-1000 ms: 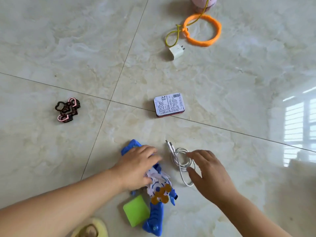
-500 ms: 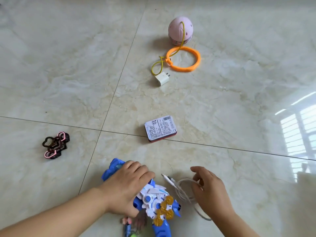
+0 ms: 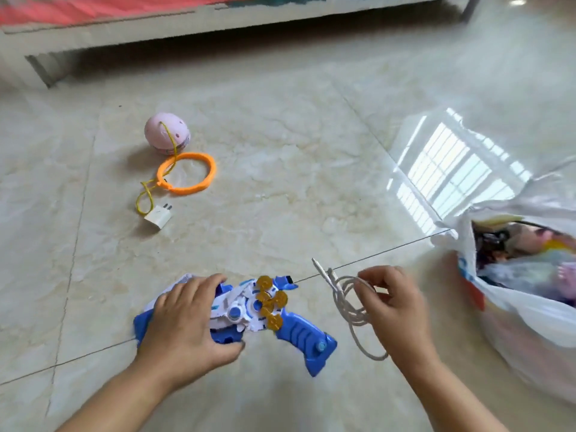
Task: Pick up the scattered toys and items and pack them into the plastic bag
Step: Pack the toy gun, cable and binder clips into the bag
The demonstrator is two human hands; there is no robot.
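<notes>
Left hand [image 3: 184,325] curled around the toy gun [image 3: 249,310]; right hand [image 3: 396,304] pinched the coiled cable [image 3: 346,297], both beside the open bag [image 3: 530,319], seemingly ready for packing.

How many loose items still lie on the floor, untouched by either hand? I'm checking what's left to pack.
3: the pink egg toy, the orange ring beside it, and the white charger plug nearer the person. Others may lie outside the view.
</notes>
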